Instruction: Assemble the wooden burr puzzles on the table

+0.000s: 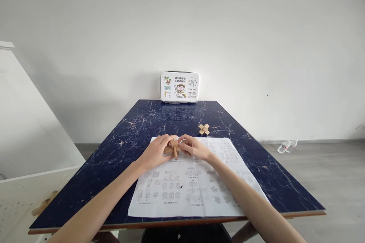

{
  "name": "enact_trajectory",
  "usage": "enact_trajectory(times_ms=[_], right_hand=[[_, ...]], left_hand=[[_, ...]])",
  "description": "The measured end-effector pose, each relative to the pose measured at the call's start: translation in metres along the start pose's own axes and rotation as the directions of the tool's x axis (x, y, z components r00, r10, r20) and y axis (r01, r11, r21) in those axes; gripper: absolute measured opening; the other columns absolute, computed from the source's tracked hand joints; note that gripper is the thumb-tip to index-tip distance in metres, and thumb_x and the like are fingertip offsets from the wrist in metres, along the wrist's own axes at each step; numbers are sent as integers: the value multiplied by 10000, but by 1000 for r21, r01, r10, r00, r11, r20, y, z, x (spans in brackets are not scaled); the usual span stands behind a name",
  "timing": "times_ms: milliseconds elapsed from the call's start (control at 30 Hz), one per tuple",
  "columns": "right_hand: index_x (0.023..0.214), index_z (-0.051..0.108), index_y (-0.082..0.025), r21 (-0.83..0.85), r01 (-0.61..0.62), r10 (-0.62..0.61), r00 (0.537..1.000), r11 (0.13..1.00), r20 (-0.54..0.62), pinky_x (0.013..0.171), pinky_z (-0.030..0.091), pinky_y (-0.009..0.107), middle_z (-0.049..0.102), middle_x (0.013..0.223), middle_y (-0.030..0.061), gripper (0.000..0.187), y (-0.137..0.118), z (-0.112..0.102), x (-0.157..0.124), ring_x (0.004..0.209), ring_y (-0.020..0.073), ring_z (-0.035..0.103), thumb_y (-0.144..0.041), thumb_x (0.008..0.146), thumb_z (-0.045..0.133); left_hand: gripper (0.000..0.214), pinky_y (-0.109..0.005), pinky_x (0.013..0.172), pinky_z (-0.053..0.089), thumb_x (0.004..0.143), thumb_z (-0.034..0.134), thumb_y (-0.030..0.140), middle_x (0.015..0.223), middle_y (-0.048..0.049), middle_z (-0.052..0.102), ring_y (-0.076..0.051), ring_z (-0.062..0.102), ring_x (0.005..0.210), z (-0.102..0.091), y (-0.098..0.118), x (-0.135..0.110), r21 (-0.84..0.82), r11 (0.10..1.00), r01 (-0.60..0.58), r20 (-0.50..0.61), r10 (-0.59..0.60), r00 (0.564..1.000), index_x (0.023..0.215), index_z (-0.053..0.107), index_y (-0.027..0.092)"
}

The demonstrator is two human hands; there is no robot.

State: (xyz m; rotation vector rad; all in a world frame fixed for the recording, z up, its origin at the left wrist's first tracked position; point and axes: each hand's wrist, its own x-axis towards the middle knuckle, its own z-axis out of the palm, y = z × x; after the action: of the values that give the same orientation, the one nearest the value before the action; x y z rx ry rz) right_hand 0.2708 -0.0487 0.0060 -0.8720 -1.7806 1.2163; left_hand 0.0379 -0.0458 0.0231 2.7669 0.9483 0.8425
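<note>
Wooden puzzle [173, 147] held between left hand [155, 153] and right hand [194, 148], each grip closed on one end, just above the printed sheet [188, 186] near its far edge; its long bar runs left to right between the hands, with a shorter peg crossing it and pointing down toward the wearer. Dark blue marbled worktop [119, 152] carries the sheet, a second wooden cross puzzle [203, 129] lying apart behind the right hand, and an illustrated box [179, 86] against the white wall; grey floor to the right holds a plastic bottle [286, 146].
</note>
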Motion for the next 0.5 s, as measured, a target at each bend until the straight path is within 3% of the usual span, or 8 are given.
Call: enact_trajectory(times_ms=[200, 400, 500], right_hand=[[932, 607, -222, 98, -30, 39, 996, 995, -85, 488, 364, 227, 563, 638, -47, 374, 2, -5, 2, 512, 109, 478, -592, 890, 633], [942, 602, -208, 86, -42, 51, 992, 995, -112, 478, 365, 224, 587, 648, -40, 418, 10, -7, 5, 511, 106, 494, -620, 882, 637], [948, 595, -209, 74, -44, 52, 992, 996, -117, 468, 352, 219, 593, 652, -40, 413, 13, -7, 5, 505, 104, 497, -618, 897, 620]], left_hand=[[680, -421, 934, 494, 866, 732, 469, 1273, -84, 606, -281, 637, 1095, 0, 3, 0, -14, 999, 29, -2, -29, 1000, 1432, 395, 301], [309, -392, 868, 500, 1000, 543, 442, 1177, -74, 638, -255, 644, 1035, -2, 4, 2, 6, 998, 59, -34, -59, 998, 1242, 519, 252], [234, -389, 843, 501, 1014, 504, 426, 1095, -64, 661, -249, 648, 985, -2, 4, 3, 21, 998, 57, -32, -56, 998, 1131, 565, 232]])
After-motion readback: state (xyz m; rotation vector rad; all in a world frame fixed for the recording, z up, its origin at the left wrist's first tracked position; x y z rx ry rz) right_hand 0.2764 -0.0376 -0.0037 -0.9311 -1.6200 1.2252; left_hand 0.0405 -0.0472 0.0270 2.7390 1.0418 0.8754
